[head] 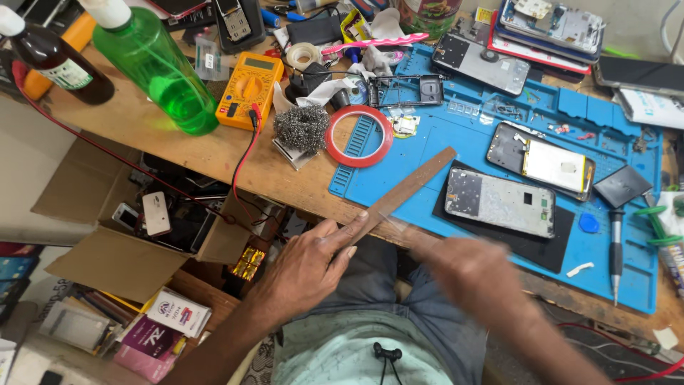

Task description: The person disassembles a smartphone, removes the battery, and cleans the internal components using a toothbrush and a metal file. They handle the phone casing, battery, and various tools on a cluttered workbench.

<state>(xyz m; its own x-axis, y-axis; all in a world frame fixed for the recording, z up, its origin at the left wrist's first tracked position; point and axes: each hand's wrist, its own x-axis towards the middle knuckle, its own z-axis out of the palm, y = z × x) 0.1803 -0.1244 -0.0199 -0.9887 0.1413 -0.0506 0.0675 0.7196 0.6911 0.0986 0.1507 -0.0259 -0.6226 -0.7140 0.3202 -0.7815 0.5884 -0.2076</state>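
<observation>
My left hand [310,267] pinches the near end of a long flat brown strip [410,187], like a worn ruler, that slants up over the blue work mat [570,114]. My right hand [470,274] is blurred with motion just right of the strip's near end; whether it holds anything cannot be told. Beside the strip's far end lies an opened phone frame [500,202] on a black pad. A second opened phone [541,160] lies behind it.
On the wooden bench stand a green bottle [153,60], a dark bottle [53,60], a yellow multimeter [249,89], a steel wool ball [301,128] and a red tape ring [360,135]. A screwdriver [616,249] lies at the right. An open cardboard box [128,235] sits below left.
</observation>
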